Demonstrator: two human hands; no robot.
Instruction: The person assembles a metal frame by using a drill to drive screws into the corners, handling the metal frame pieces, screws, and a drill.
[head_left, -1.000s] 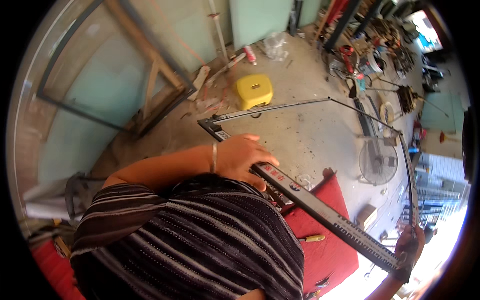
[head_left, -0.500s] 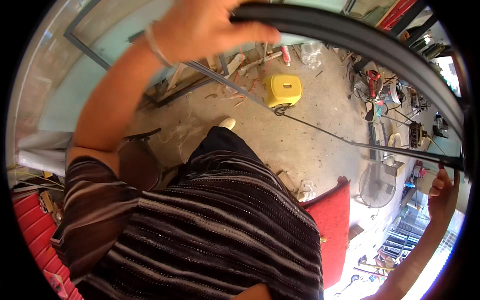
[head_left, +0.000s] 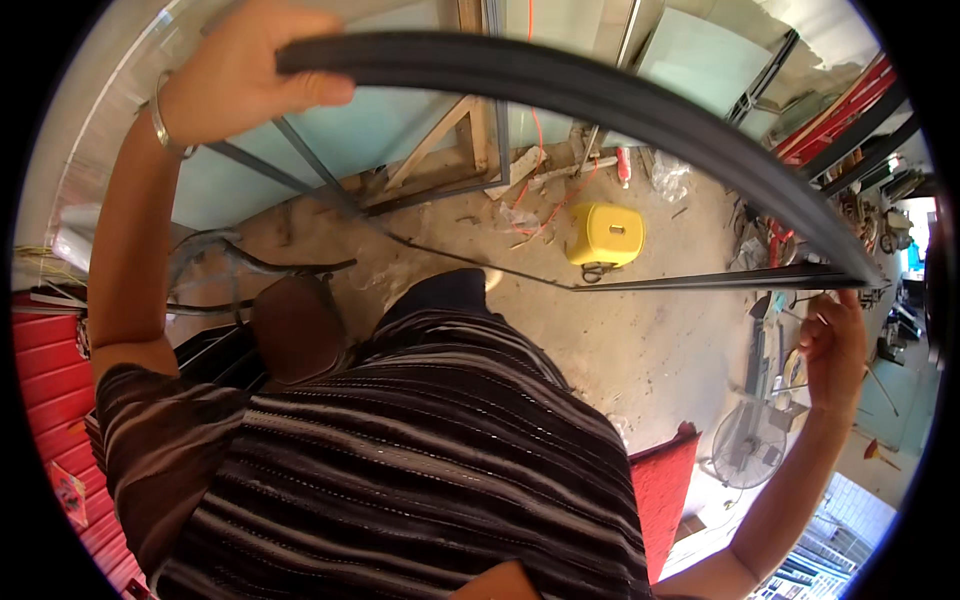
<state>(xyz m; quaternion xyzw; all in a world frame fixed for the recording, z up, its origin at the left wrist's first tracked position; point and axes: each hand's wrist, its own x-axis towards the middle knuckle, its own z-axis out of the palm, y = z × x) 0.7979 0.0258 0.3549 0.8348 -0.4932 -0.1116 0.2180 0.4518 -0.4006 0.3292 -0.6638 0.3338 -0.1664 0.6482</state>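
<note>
A long dark frame [head_left: 600,92], curved by the lens, spans the upper part of the view in front of me. My left hand [head_left: 250,75], a bracelet on its wrist, is closed round the frame's bar at the upper left, with the thumb below. At the right corner, my right hand [head_left: 835,345] holds the frame from underneath with curled fingers; the exact contact is partly hidden behind the bar. A thinner dark lower bar [head_left: 700,284] runs leftward from that corner across the view, above the floor.
A yellow stool [head_left: 610,232] stands ahead with scissors [head_left: 597,272] at its near edge. Glass panes [head_left: 700,65] lean at the back. To my left is a chair with a brown seat [head_left: 295,330]. A fan [head_left: 748,445] and red panel [head_left: 665,490] are on the right.
My left hand has moved left and slightly down with the frame's bar. The right hand and its corner have shifted left and upward in view. The stool now appears farther right and lower.
</note>
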